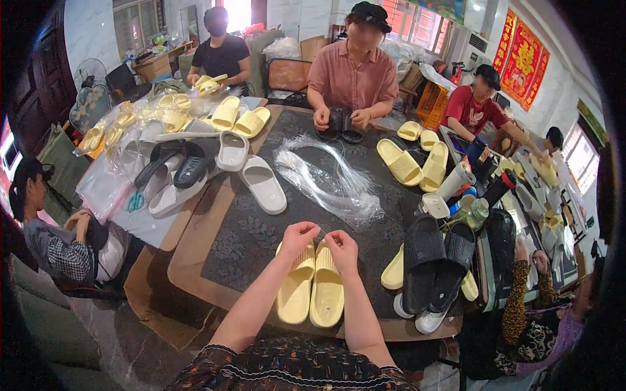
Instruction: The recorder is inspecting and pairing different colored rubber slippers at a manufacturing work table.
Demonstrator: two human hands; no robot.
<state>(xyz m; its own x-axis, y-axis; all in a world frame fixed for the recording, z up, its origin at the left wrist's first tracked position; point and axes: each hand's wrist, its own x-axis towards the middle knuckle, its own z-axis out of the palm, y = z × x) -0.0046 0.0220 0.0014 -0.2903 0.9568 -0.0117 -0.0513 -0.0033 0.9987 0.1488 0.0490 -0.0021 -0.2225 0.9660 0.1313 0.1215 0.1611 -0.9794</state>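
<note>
A: What are the 2 hands doing at the near edge of the table?

B: The left hand (298, 236) and the right hand (342, 247) hover close together just above a pair of yellow slippers (312, 287). Each has its fingertips pressed together, pinching what looks like a thin clear strand (321, 231) stretched between them; it is too fine to be sure.

A: And where do the slippers lie?

B: Side by side on the dark patterned table mat (248, 234), soles down, toes pointing far, right below the hands and near the table's near edge.

A: What is around them?

B: Just far of the hands lies a bundle of clear plastic strands (329, 176). To the right, 2 black slippers (435, 260) rest over other yellow and white ones. Far left, white slippers (251, 173), a black pair (175, 166) and bagged yellow ones (140, 120) are piled up, with blue-handled scissors (135, 202) near them.

A: Anyone else?

B: A person in a pink shirt (352, 72) on the far side holds a black slipper in both hands. Another in black (222, 55) sits far left, 1 in red (473, 107) far right, and a person in a checked sleeve (59, 251) sits at the left
</note>
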